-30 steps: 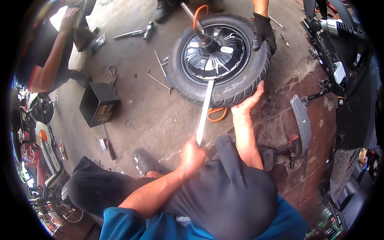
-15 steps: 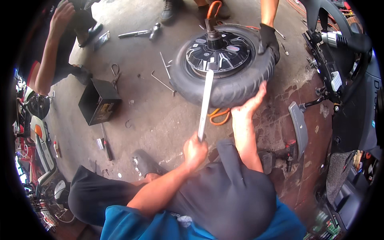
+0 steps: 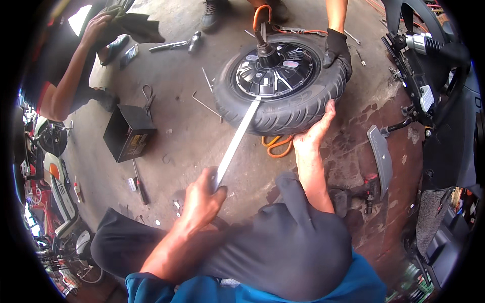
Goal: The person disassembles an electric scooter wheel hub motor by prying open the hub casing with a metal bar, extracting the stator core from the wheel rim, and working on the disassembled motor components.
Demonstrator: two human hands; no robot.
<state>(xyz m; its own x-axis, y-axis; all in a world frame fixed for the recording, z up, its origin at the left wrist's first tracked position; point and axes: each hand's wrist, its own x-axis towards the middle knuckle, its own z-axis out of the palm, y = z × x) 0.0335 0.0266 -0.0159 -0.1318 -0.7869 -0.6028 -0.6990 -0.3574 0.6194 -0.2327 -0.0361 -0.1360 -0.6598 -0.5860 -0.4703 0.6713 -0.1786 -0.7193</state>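
Observation:
My left hand (image 3: 203, 199) is closed round a long flat metal bar (image 3: 234, 145), whose far tip rests at the inner edge of a black tyre (image 3: 283, 113). The tyre is on a wheel with a black hub (image 3: 278, 81), a shaft standing up from it with an orange cable (image 3: 262, 10). My right hand (image 3: 313, 131) grips the tyre's near right edge from below. A co-worker's black-gloved hand (image 3: 337, 55) holds the tyre's far right side. An orange looped cord (image 3: 277, 150) lies under the near edge.
Another person's arm (image 3: 70, 76) holds dark cloth at upper left. A hammer (image 3: 193, 43), hex key (image 3: 204, 103), black box (image 3: 126, 134) and screwdriver (image 3: 140, 187) lie on the floor. A black vehicle (image 3: 449, 151) with a grey pedal-like plate (image 3: 379, 156) stands right; more vehicles (image 3: 55, 171) are left.
My left hand has moved left and down, slanting the bar more. The wheel's shaft leans less far left than a second ago. The left person's hand has shifted, with dark cloth now showing.

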